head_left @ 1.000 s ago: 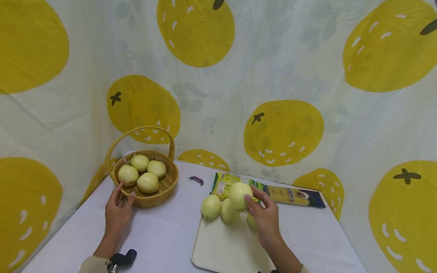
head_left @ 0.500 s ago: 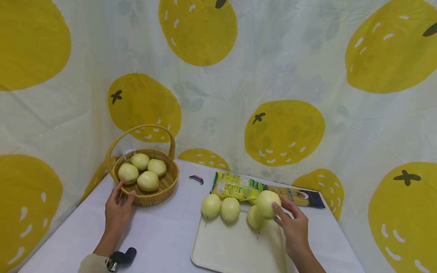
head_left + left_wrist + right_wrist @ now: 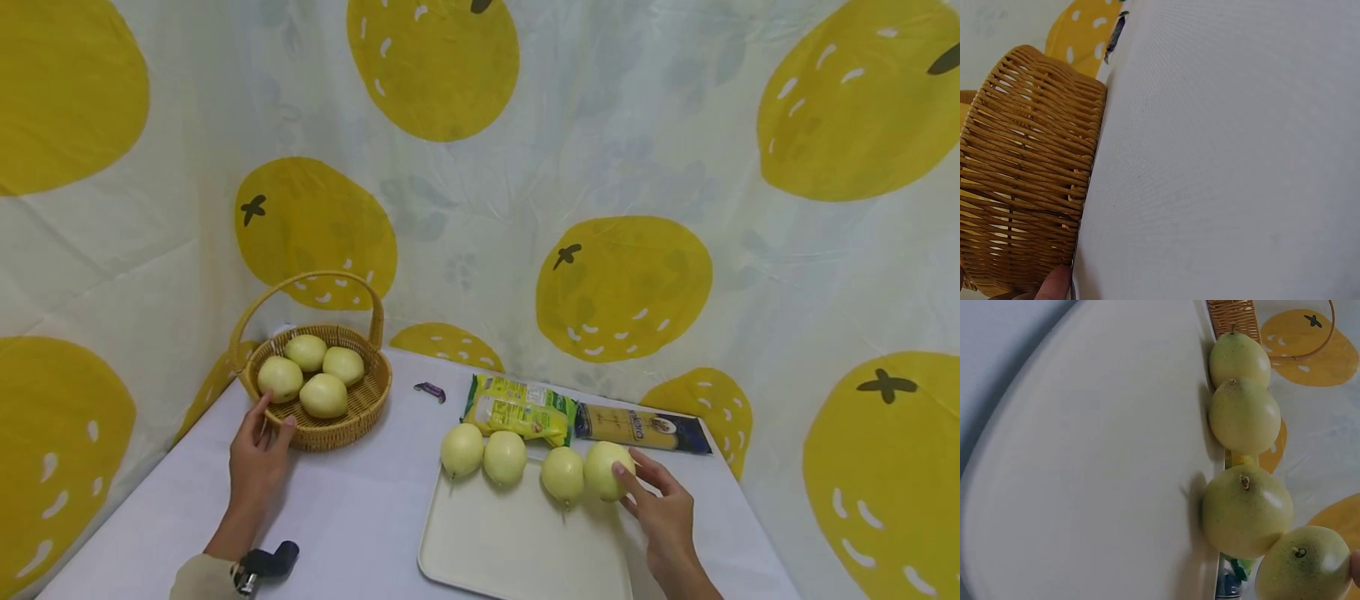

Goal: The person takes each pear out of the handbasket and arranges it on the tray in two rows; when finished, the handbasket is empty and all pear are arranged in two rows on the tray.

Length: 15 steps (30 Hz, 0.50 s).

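Observation:
A pale yellow-green pear (image 3: 607, 471) is held between the thumb and fingers of my right hand (image 3: 667, 517), at the far right corner of the cream tray (image 3: 517, 542). Three more pears line the tray's far edge: the left pear (image 3: 462, 450), the middle pear (image 3: 505, 458) and the right pear (image 3: 562, 474). In the right wrist view the held pear (image 3: 1304, 565) adjoins its neighbour. My left hand (image 3: 258, 467) touches the near left side of a wicker basket (image 3: 348, 433) with several pears inside. The left wrist view shows a thumb (image 3: 1055, 284) low against the basket's wall.
Behind the tray lie a yellow-green packet (image 3: 521, 408) and a long packet with a dark end (image 3: 641, 427). A small purple wrapped item (image 3: 431, 392) is right of the basket. A fruit-printed cloth (image 3: 465, 208) hangs behind the white table (image 3: 352, 533).
My right hand has carried the pear rightward and lowered it beside the others at the tray's far edge. The left hand has stayed at the basket.

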Available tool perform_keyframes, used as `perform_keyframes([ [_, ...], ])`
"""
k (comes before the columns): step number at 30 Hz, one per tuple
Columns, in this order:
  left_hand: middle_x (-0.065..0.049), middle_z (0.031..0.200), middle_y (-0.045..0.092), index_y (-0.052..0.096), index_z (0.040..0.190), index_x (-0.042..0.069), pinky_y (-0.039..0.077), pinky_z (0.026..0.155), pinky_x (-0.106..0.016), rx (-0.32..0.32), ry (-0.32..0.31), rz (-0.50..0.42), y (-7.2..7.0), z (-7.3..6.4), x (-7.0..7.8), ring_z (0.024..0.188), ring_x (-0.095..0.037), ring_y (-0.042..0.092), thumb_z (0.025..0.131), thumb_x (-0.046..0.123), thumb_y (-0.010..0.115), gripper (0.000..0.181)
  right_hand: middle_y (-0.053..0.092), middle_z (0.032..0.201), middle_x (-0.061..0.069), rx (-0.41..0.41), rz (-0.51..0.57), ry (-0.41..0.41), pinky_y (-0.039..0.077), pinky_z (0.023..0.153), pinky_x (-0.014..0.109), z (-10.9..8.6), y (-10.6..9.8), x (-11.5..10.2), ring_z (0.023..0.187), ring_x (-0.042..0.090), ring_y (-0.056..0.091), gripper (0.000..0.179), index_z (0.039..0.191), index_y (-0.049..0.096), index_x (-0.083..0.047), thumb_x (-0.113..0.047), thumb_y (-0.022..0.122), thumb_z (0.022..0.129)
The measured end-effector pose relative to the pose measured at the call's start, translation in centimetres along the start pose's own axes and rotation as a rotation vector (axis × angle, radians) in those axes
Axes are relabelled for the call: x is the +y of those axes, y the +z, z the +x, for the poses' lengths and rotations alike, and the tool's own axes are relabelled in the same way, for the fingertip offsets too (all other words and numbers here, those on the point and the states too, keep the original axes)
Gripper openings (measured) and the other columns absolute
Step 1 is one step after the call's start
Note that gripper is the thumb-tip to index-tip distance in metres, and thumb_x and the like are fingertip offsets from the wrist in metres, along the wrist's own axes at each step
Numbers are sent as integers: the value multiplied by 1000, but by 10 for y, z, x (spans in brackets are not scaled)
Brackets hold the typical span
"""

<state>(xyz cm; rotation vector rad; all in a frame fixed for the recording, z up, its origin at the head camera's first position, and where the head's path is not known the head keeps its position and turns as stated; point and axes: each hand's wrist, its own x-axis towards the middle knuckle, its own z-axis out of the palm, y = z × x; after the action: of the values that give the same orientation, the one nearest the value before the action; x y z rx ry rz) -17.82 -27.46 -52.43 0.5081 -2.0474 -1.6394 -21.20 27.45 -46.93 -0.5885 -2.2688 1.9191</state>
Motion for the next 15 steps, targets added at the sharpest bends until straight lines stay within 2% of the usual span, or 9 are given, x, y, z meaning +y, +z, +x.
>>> perform_keyframes([
  [3, -1, 179, 19, 29, 170, 28, 25, 136, -47, -1, -1, -2, -1, 0, -1, 165, -25, 19, 110, 35, 59, 67, 53, 129, 5, -17, -4, 3, 66, 86, 22, 2, 1, 6, 98, 0, 64, 74, 152, 59, -14, -37, 89, 89],
  [7, -1, 179, 19, 29, 170, 27, 25, 135, -48, -3, 0, 0, -1, 1, -2, 165, -26, 19, 109, 34, 60, 68, 54, 135, 9, -43, -46, 12, 67, 86, 23, 3, 5, 10, 111, 14, 60, 74, 152, 59, -13, -38, 88, 89],
  [10, -1, 179, 19, 29, 170, 27, 25, 136, -47, -2, 0, -1, -1, 1, -3, 165, -26, 19, 109, 34, 60, 68, 54, 139, 13, -62, -74, 7, 66, 83, 22, 6, 8, 15, 108, 15, 61, 75, 152, 59, -11, -37, 89, 89],
  [13, -2, 179, 19, 29, 170, 28, 24, 136, -45, 0, -3, -6, 0, 1, -3, 165, -26, 19, 110, 36, 59, 67, 55, 140, 16, -64, -97, -12, 65, 80, 20, 9, 13, 18, 97, 9, 62, 73, 151, 60, -10, -33, 90, 88],
  [15, -2, 179, 18, 29, 170, 28, 24, 136, -45, -2, 2, -9, 0, 1, -2, 165, -26, 19, 110, 36, 59, 67, 55, 142, 18, -66, -114, -24, 65, 78, 18, 11, 16, 20, 96, 9, 61, 71, 150, 61, -10, -31, 90, 88],
])
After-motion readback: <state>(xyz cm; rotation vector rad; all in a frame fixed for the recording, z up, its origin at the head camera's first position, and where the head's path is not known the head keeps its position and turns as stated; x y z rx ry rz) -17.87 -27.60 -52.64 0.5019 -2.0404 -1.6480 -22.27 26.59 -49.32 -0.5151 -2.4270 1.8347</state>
